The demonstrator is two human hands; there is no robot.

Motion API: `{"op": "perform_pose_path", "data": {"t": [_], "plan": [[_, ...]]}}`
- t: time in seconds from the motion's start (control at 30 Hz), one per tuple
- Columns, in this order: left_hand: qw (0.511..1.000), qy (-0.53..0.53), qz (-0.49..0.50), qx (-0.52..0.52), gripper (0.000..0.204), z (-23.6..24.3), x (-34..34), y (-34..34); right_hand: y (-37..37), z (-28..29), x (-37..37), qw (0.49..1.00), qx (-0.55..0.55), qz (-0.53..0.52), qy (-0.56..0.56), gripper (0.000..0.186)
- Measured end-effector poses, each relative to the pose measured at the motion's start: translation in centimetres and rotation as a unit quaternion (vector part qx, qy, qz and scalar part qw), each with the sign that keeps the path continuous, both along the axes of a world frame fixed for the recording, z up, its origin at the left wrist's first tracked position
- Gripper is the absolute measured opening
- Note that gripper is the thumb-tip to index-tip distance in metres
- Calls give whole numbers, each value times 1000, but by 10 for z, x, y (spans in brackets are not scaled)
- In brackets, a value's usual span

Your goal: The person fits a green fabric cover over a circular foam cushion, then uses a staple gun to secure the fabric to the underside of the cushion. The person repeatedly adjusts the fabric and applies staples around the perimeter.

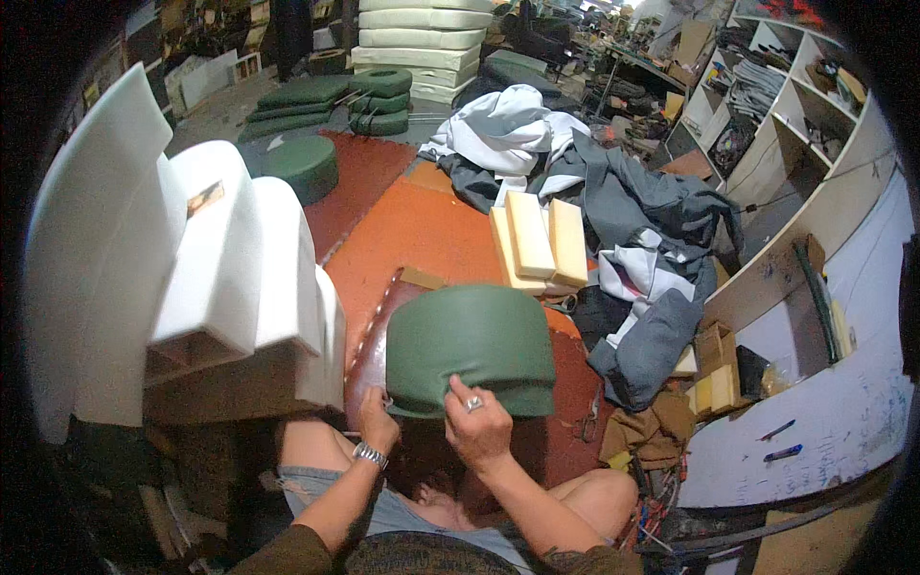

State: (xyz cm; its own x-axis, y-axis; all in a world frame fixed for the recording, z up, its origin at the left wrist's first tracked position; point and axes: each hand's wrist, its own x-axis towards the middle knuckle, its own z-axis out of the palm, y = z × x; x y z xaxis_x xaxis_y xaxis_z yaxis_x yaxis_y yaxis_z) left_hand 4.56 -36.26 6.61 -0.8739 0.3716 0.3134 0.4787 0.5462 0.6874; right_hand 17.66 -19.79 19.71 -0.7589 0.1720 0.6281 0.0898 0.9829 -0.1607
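Note:
A dark green upholstered cushion [470,326] with a smooth, leather-like cover stands in front of me between my bent legs. My right hand [476,425], with a ring on one finger, pinches the cover near its lower front edge, and the material creases there. Beside the cushion's lower left corner is my left hand [377,422], fingers closed, a metal watch [370,455] on its wrist. Something small and shiny shows at its fingertips, too small to name. The cushion's underside is hidden.
White moulded foam shapes [225,240] stand at my left. Yellow foam blocks [532,240] and heaped grey and white fabric [623,192] lie ahead to the right. Scissors [586,422] rest near my right knee. More green cushions [302,168] sit farther off.

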Motion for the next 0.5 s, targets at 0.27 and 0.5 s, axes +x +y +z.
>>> {"op": "perform_pose_path", "data": {"t": [0.27,0.5], "plan": [[972,156,-157,74,72,55,74,42,10,-23,50,996,-36,-41,-70,30],[966,153,-204,35,51,70,84,30,31,-23,89,999,-15,-24,-42,46]]}}
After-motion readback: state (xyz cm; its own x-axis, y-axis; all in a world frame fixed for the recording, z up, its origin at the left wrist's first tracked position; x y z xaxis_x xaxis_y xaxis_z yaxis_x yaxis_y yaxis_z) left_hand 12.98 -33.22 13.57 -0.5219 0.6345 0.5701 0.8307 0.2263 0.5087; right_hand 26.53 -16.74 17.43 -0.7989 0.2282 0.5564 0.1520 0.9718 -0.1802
